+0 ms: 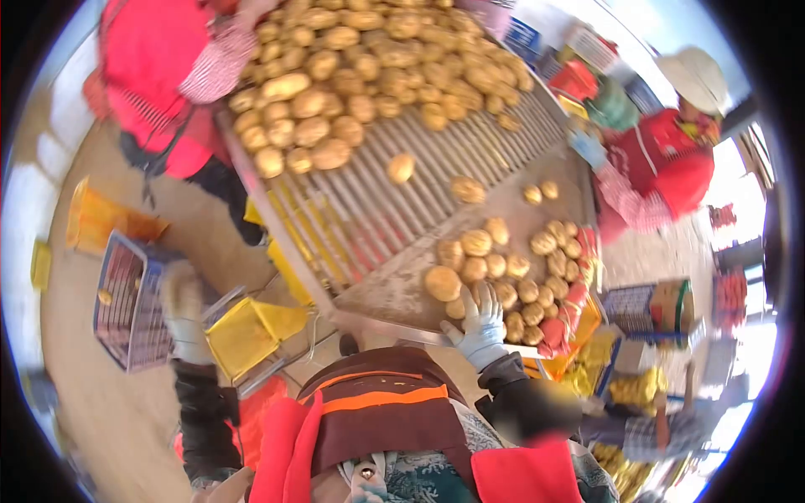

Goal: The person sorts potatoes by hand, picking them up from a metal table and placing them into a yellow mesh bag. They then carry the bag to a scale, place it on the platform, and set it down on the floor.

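Note:
My right hand (480,329), in a pale glove, lies at the near edge of the sorting table (381,310). Its fingers are spread against the potatoes (475,268) grouped there, and none is enclosed in the hand. Out to the left, my gloved left hand (183,314) is smeared by motion, so its fingers cannot be read. Beside that hand stands a blue-grey plastic crate (132,348) with a potato (105,297) visible at its side. A yellow bag (251,334) hangs open on a frame between my left hand and the table.
A large potato pile (377,59) covers the far part of the slatted rack (419,180). One person in red (155,67) stands at the far left; another person (662,159) works at the right. A red mesh bag (563,323) lies along the table's right edge, with crates (641,306) beyond.

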`<state>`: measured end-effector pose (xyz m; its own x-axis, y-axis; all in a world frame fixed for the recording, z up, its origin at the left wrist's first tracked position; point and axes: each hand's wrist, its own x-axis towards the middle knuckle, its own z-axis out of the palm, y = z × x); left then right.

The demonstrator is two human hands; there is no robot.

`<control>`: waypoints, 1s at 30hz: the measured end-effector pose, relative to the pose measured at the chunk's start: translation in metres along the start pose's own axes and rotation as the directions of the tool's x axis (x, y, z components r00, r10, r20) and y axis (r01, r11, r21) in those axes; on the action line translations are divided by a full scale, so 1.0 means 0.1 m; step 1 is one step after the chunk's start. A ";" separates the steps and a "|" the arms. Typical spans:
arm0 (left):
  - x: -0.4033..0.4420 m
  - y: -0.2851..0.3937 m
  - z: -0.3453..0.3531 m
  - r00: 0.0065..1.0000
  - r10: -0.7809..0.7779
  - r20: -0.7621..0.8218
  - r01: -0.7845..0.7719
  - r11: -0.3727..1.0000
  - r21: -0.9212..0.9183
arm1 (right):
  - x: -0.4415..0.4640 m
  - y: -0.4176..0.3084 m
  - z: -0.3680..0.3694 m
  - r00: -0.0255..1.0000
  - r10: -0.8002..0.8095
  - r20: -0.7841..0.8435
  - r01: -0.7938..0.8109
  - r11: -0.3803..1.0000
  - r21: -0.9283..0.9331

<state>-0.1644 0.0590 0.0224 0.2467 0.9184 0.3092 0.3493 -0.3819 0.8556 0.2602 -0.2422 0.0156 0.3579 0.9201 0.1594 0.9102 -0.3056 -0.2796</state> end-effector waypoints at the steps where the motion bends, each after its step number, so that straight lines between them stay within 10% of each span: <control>1: -0.09 0.24 0.56 0.995 -0.029 0.094 0.050 0.970 -0.236 | -0.08 0.03 0.00 0.990 0.124 0.074 -0.123 0.992 -0.009; 2: -0.24 0.66 0.98 0.952 -0.044 0.304 0.140 0.943 -0.302 | -0.19 0.05 0.03 0.961 0.233 0.147 -0.234 0.972 -0.016; 3: -0.27 0.69 1.35 0.857 0.232 0.461 -0.302 0.949 0.085 | -0.21 0.13 0.22 0.970 0.174 0.171 -0.146 0.975 -0.168; 4: -0.25 1.06 1.71 0.703 0.206 0.681 -0.332 0.941 0.059 | -0.13 0.07 0.25 0.945 0.252 0.208 -0.228 0.964 -0.134; 10: -0.45 1.38 3.24 0.289 0.389 0.875 -0.727 0.684 -0.063 | 0.17 0.41 0.07 0.966 0.128 0.226 -0.191 0.940 0.281; 11: -0.45 1.32 3.36 0.225 0.391 0.893 -0.806 0.590 -0.055 | 0.18 0.59 0.11 0.977 0.150 -0.154 -0.109 0.963 0.246; 12: -0.43 1.32 3.39 0.225 0.379 0.898 -0.804 0.593 -0.049 | 0.18 0.77 0.03 0.957 0.223 -0.184 -0.181 0.958 0.221; 16: -0.20 1.36 3.27 0.233 0.424 0.875 -0.577 0.785 -0.227 | 0.34 1.02 -0.10 0.956 0.197 -0.216 -0.161 0.972 0.172; 19: -0.12 1.37 3.26 0.690 0.190 0.699 -0.421 0.890 0.173 | 0.74 0.88 -0.03 0.986 0.047 -0.162 -0.022 0.988 0.152; 22: -0.03 1.02 3.61 0.770 0.215 0.601 -0.309 0.950 0.055 | 1.34 0.51 0.10 0.991 -0.050 0.123 0.019 0.970 0.243; 26: 0.01 0.81 3.73 0.699 0.258 0.667 -0.258 0.961 -0.101 | 1.84 0.52 0.56 0.985 -0.165 0.056 0.161 0.985 0.064; 28: -0.11 0.81 3.59 0.707 0.086 0.702 -0.041 0.996 -0.081 | 1.98 0.66 0.58 0.974 0.001 0.227 -0.092 0.915 0.394; 29: -0.14 1.11 3.47 0.710 -0.109 0.696 0.511 0.759 -0.403 | 1.89 0.63 0.43 0.977 0.083 0.199 -0.186 0.789 0.585; 30: -0.13 1.36 3.37 0.604 -0.257 0.755 0.797 0.163 -0.582 | 1.84 0.51 0.31 0.950 0.072 0.304 -0.246 0.773 0.585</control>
<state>0.1847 -0.0398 -0.0056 0.7413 0.5748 -0.3466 -0.2721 0.7294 0.6276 0.3657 -0.0808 0.0013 0.3420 0.9265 -0.1568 0.4934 -0.3191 -0.8092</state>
